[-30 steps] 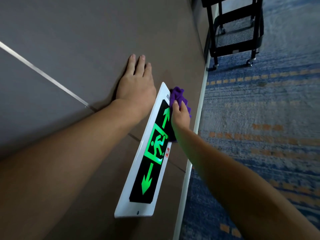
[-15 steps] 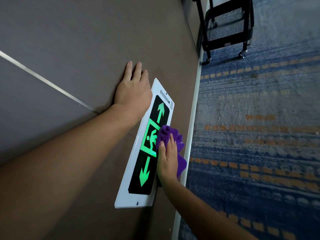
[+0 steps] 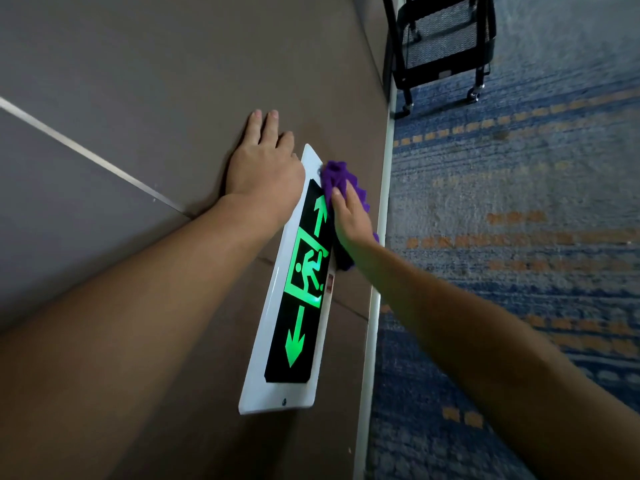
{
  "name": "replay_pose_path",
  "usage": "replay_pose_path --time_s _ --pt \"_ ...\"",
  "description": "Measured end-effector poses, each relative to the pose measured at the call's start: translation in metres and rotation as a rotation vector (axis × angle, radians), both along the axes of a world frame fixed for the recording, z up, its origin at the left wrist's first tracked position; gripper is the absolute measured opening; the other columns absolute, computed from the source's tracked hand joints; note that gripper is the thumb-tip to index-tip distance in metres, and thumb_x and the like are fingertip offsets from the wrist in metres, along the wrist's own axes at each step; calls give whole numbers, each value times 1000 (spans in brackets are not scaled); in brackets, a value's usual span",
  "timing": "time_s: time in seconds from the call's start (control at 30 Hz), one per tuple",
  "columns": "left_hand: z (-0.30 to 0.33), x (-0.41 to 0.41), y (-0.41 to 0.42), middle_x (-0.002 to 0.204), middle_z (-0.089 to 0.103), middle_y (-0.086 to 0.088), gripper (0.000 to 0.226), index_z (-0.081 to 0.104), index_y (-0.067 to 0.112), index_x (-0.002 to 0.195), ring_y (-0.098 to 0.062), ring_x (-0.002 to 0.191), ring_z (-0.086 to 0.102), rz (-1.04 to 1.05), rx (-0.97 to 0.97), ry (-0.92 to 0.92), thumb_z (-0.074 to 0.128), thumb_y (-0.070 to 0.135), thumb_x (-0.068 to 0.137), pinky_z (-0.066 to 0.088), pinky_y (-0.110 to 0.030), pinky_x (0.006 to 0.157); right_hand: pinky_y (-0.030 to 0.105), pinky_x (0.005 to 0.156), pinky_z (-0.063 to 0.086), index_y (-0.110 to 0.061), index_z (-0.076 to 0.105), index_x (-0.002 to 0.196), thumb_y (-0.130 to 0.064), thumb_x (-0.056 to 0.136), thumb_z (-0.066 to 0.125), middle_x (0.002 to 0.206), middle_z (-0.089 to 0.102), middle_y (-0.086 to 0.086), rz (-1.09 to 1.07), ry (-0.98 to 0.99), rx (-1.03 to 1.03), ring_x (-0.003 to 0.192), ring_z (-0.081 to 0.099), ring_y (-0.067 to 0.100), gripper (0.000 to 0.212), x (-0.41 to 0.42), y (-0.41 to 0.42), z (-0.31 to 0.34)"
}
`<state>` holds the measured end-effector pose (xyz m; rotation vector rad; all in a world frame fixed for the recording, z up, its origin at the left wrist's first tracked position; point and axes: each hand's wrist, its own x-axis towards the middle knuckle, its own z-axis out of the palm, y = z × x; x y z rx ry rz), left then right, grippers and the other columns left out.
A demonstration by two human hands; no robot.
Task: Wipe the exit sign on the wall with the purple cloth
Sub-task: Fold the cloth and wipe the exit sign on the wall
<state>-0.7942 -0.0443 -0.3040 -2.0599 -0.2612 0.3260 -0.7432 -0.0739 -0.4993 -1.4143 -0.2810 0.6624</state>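
purple cloth point(image 3: 337, 178) and right hand point(image 3: 349, 216) hide exit sign point(image 3: 294, 306) corner.

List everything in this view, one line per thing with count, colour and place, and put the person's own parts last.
exit sign: one, white frame with black panel and lit green arrows and running figure, mounted low on the wall.
purple cloth: one, purple, bunched against the far end of the sign.
wall: brown panels with a thin metal strip between them, left side of the view.
baseboard: one, white, along the foot of the wall.
carpet: blue with orange dashes, right side.
cart: one, black, mesh shelf, on castors, far end by the wall.
left hand: flat on the wall beside the sign.
right hand: pressing the cloth to the sign.
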Motion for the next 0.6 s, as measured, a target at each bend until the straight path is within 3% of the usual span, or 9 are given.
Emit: replay_pose_path --time_s 0.07,0.13,0.2,0.27,0.37,0.47,0.6 --pt "-1 0 1 163 31 -14 49 50 12 147 -41 155 10 8 -8 2 33 26 103 4 -55 126 59 99 56 -22 56 130 -47 108 34 119 72 7 -7 76 25 108 72 29 40 13 3 0" --pt "-1 1 0 163 31 -14 50 50 11 147 -41 155 9 0 -8 0 33 27 103 3 -55 126 59 107 50 -24 51 140 -48 108 33 135 66 7 -24 60 31 123 65 29 44 1 2 -3" --pt "1 -1 -1 162 34 -14 49 51 11 146 -41 155 11 6 -14 11 36 26 103 5 -54 126 58 118 38 -27 36 156 -49 108 32 160 47 3 -23 24 19 146 45 25 53 -24 -2 -7" --pt "3 -6 -4 156 41 -15 44 59 11 139 -40 154 16 4 -50 41 42 27 101 7 -51 126 55 125 27 -28 24 162 -50 108 31 170 30 -4 -37 38 8 157 26 19 59 -52 -12 -11" --pt "5 -18 -10 151 47 -14 39 67 14 129 -39 153 19 13 -47 58 48 30 99 8 -50 126 56 126 25 -31 20 163 -52 107 29 171 25 -8 -46 17 -24 159 19 18 60 -94 -30 -16" --pt "6 -34 -17 154 44 -13 44 63 16 134 -40 154 15 21 -17 74 46 35 99 7 -54 125 59 125 24 -37 17 162 -54 107 28 172 21 -9 -13 14 -44 160 15 19 59 -127 -46 -18" --pt "5 -52 -26 160 38 -11 57 59 17 140 -40 155 12 -1 -1 34 35 46 98 5 -57 125 57 127 20 -58 2 149 -60 103 29 173 16 -12 85 0 -27 160 13 17 53 -161 -76 -19"
